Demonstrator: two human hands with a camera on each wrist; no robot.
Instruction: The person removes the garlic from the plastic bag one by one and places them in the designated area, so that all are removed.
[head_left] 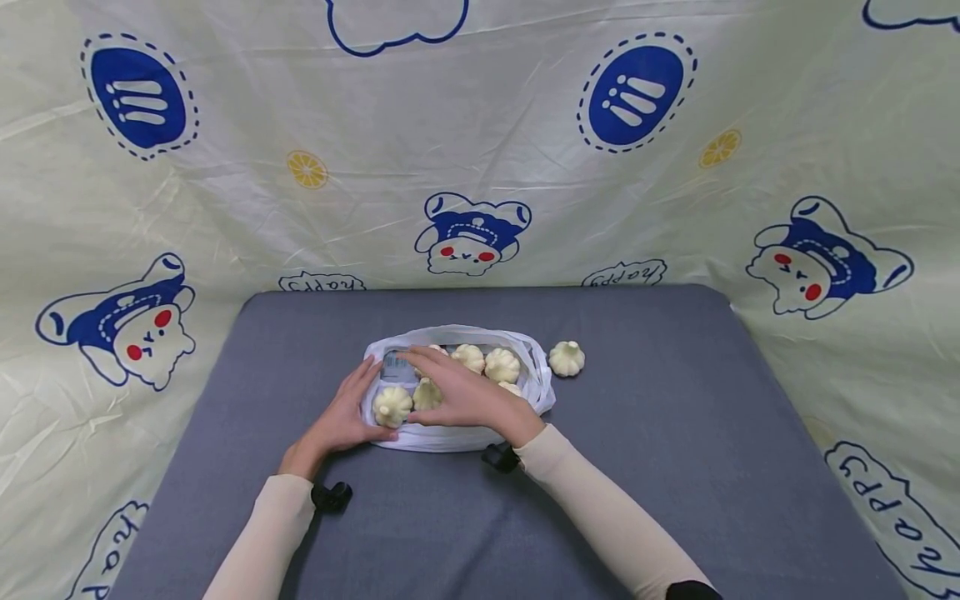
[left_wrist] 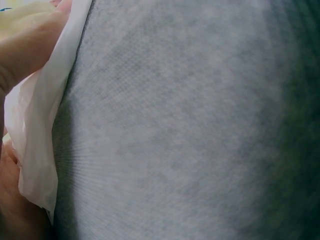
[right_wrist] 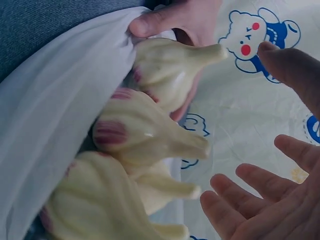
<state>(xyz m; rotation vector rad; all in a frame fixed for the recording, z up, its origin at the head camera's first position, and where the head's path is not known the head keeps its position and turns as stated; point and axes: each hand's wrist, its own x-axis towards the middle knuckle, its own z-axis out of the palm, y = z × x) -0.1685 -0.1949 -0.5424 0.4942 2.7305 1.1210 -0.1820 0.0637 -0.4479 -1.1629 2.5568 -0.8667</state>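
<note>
Garlic bulbs (head_left: 502, 365), weight: judged light; each should lift easily in one hand.
Garlic bulbs, stiffness: judged firm; ordinary finger pressure should not crush them, though a drop could mark the surface.
Garlic bulbs, slip: smooth, faintly shiny sides in the right wrist view; rolling out of a loose pinch is the likelier fault.
Hold point: across the widest ribs; the neck offers a narrower alternative.
White bag (head_left: 442, 440), handling: thin, limp film, judged prone to sag and crumple; take hold at the bunched rim.
Bulb location: several inside the bag, just below the centre of the head frame; one loose bulb (head_left: 566, 359) just beside the bag's right end, on the grey-blue table (head_left: 675, 500).
Bulb finish: cream, ribbed, round-bodied, blunt-necked; purplish patches at lower left of the right wrist frame.
Bag finish: white, creased, mouth spread wide.
Left hand (head_left: 341, 417): at the bag's left end, thumb and fingers well apart, touching the film; I see no bulb gripped.
Right hand (head_left: 465, 396): above the bulbs, thumb and fingers wide apart, nothing held.
</note>
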